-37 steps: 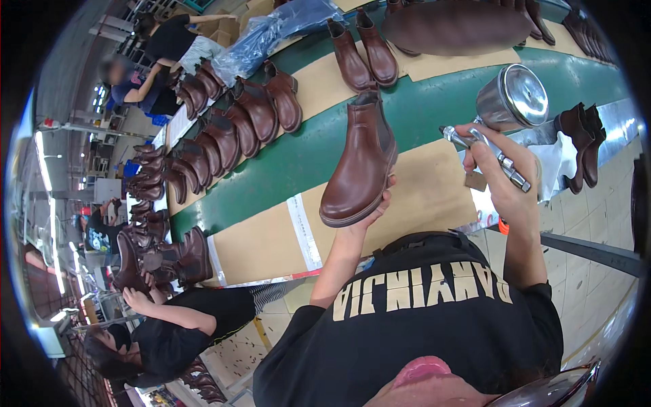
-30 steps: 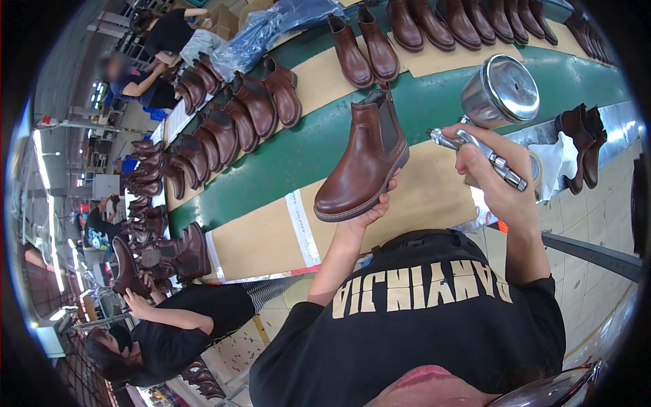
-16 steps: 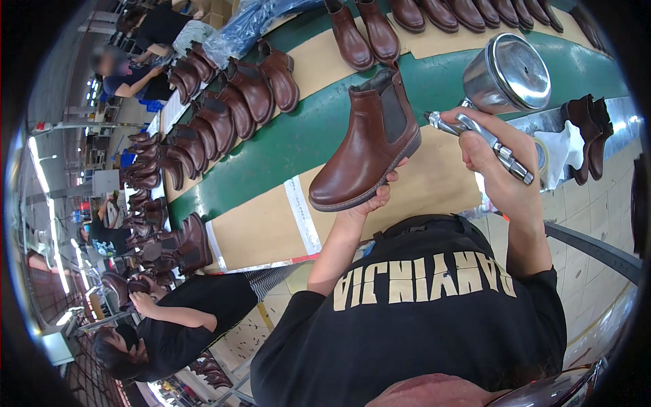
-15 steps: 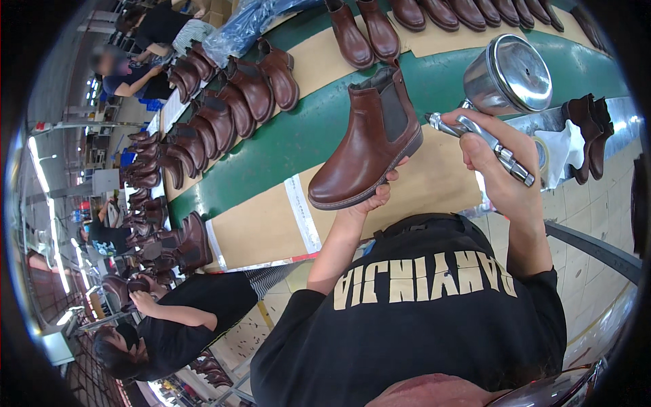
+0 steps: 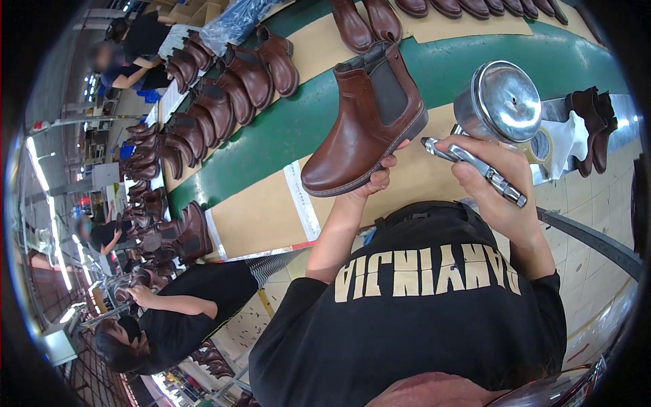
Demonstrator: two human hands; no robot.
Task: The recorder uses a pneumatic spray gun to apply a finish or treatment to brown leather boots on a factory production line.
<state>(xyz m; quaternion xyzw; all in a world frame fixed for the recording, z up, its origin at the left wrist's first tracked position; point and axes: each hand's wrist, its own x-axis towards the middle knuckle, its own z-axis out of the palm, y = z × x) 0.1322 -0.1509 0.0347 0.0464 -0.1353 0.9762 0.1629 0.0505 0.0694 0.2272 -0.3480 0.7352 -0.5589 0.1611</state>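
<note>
1. Left hand (image 5: pixel 373 182): one of two on my feed, centre of frame. Fingers curled around the sole of one brown ankle boot (image 5: pixel 359 129), gripping it from below.
2. That boot is in the air at centre, tilted, toe toward lower left, ankle opening toward the top. One dark grey elastic side panel faces me.
3. Right hand (image 5: pixel 503 211): right of centre, fingers wrapped around one metal spray gun (image 5: pixel 489 175). Grip is clear to me (can't tell if the trigger is squeezed).
4. One round silver cup (image 5: pixel 508 102) sits on the gun, above the hand. Nozzle is near the boot heel, not touching.
5. Below both: one green table (image 5: pixel 271 136), brown cardboard (image 5: pixel 258 217) along its near edge, two pale strips (image 5: pixel 302 197) across it.
6. Two standing boots (image 5: pixel 354 27) at top centre, cut by the frame edge. Two darker boots (image 5: pixel 590 112) at right, beside one white sheet (image 5: pixel 573 139).
7. Boot rows (image 5: pixel 245 78) upper left to mid left, another row (image 5: pixel 475 8) at upper right; overlap and cropping, no firm count.
8. Four co-workers (image 5: pixel 183 319) down the left side; the nearest, lower left, has brown footwear in hand.
</note>
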